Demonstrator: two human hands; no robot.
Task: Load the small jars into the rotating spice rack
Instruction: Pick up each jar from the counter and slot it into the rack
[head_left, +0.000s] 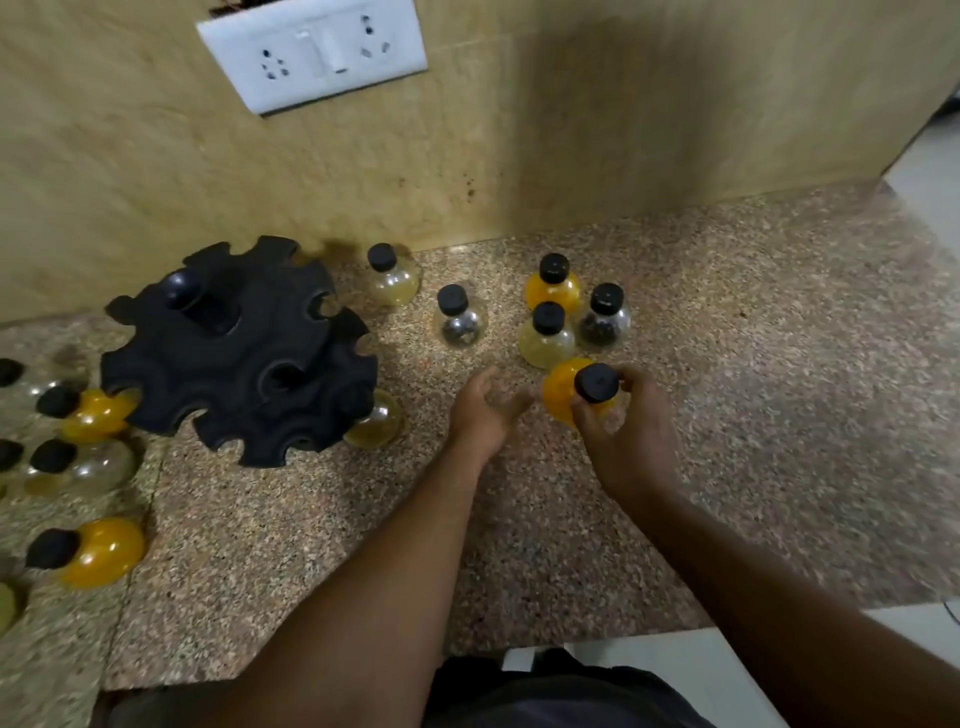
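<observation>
Nearest, the right grip curls its fingers round the black screw cap of a round clear jar of yellow powder, which is tilted over the speckled stone surface. Just beside it, the left grip hangs loosely spread, holding nothing. Beyond stand five more black-capped jars. The black notched plastic spice rack sits further left.

Speckled counter with spice rack, perhaps a dozen jars

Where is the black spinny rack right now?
In the head view, the black rack sits on the counter at the left, near the wall, with a pale jar at its right edge and the left hand beyond.
</observation>
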